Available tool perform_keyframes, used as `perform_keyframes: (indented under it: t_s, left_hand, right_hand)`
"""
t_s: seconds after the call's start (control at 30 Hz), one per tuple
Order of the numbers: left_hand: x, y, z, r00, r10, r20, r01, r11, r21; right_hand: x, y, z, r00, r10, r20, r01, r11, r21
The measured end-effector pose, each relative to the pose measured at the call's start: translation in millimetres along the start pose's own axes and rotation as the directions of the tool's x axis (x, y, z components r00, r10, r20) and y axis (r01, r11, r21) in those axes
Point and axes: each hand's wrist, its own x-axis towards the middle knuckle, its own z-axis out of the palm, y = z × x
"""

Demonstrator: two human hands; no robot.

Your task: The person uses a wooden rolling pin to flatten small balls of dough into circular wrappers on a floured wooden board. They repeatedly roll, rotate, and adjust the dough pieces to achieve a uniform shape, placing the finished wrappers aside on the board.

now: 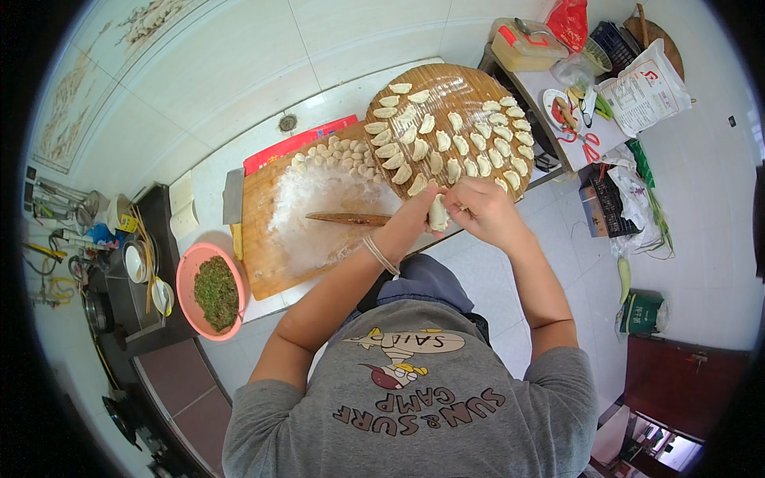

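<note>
A pale dumpling (pixel 438 215) is held between my two hands, just off the near edge of the worktop. My left hand (pixel 416 213) is closed round it from the left. The fingertips of my right hand (pixel 483 210) pinch its edge from the right. Just beyond them, a round wooden board (pixel 470 89) carries several folded dumplings in loose rows. To the left, a wooden rolling pin (pixel 347 218) lies in white flour (pixel 307 203) on a rectangular cutting board (pixel 259 267). Small dough pieces (pixel 339 153) are gathered at the board's far side.
A pink bowl (pixel 185 280) of chopped green filling (pixel 215 293) stands at the left, close to a cleaver (pixel 233 197). Right of the round board, a side table holds a plastic tub (pixel 526 52), a white sack (pixel 647 92) and red-handled scissors (pixel 590 148). A black crate (pixel 610 203) stands below.
</note>
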Motion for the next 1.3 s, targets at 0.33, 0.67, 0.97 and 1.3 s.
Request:
perform_keyframes:
  t_s: [0.33, 0.67, 0.97, 1.3]
  left_hand:
    - [-7, 14, 1, 0.995, -0.04, 0.096, 0.047, 0.996, -0.07]
    - [-1, 11, 2, 0.992, -0.071, 0.104, 0.075, 0.996, -0.038]
    - [15, 1, -1, 0.99, -0.105, 0.096, 0.111, 0.992, -0.054]
    - [73, -14, -7, 0.987, -0.156, -0.032, 0.144, 0.96, -0.239]
  right_hand:
    - [7, 4, -10, 0.982, -0.165, -0.087, 0.16, 0.985, -0.063]
    - [5, 3, -4, 0.973, -0.216, -0.076, 0.211, 0.975, -0.071]
    - [4, 22, -1, 0.965, -0.26, -0.043, 0.252, 0.959, -0.13]
    - [-1, 63, 22, 0.912, 0.394, 0.117, -0.406, 0.906, 0.116]
